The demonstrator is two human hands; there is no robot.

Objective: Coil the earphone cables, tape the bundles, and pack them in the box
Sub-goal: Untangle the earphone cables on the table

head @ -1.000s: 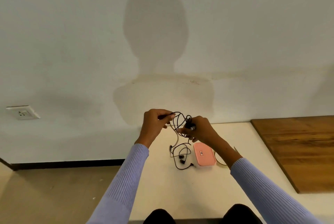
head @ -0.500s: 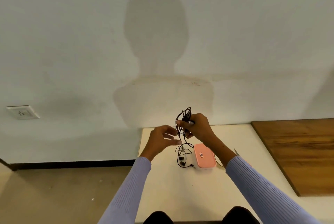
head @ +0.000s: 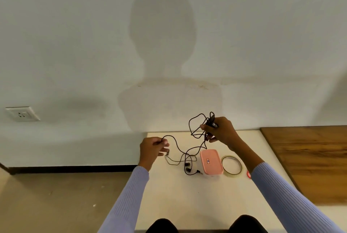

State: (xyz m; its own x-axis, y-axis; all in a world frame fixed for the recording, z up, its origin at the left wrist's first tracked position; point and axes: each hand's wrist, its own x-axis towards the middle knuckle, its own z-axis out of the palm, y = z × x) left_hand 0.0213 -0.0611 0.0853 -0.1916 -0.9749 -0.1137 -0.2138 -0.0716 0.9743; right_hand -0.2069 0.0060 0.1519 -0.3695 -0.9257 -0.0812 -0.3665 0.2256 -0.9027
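While the right hand (head: 219, 131) holds a small bunch of black loops pinched between thumb and curled fingers above the far edge of the white table (head: 187, 199), the left hand (head: 153, 148) pinches the free run of the same earphone cable (head: 177, 145) out toward the table's left edge, lower than the right. The relation that matters is this: the uncoiled length runs from the bundle down and to the left, sags close to the table between the two hands, then rises to the left fingers, so its long axis lies roughly left to right, along the far edge. The left hand is the one on the loose end; the right is the anchor, and in my judgement the next wrap must carry that slack rightward and up onto the loops. A second set of earphones (head: 187, 166) lies in a loose tangle on the table just left of the pink box (head: 211, 161), whose lid is on; whether the sagging cable touches this tangle cannot be told. The tape roll (head: 231, 165) lies flat just right of the box. Half a second ago the left hand was close beside the right, fingers open near the bundle; now it has moved away to the left and closed on the cable, drawing out a long span. The right hand has stayed near the same spot with its loops, and the tape, hidden behind the arm then, now shows.
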